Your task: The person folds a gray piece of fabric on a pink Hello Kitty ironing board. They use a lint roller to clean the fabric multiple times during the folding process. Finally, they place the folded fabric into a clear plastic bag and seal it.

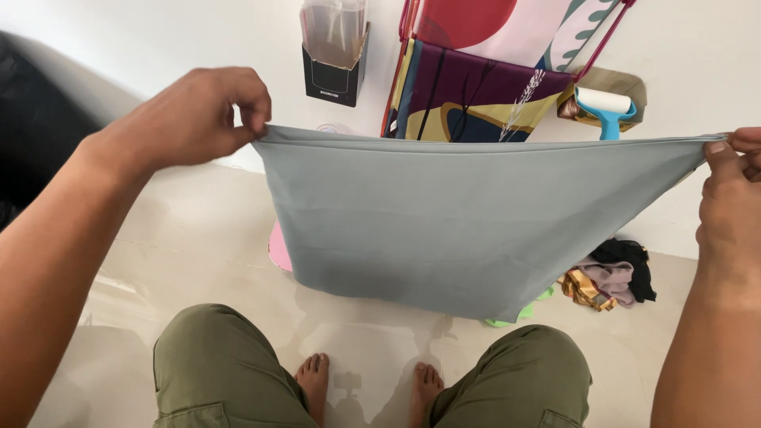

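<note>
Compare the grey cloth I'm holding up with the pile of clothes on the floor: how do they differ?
The grey cloth is one plain colour; the pile mixes black, pale mauve and gold-patterned pieces. The cloth hangs stretched and smooth between the left hand and right hand; the pile lies crumpled on the floor by the wall. The cloth looks far larger in view. Both are fabric.

Soft, even daylight fills my view; the glossy floor (198, 238) mirrors my feet (313, 376) faintly. Shadows are weak, focus is sharp, and my arms stretch wide at the edges.
</note>
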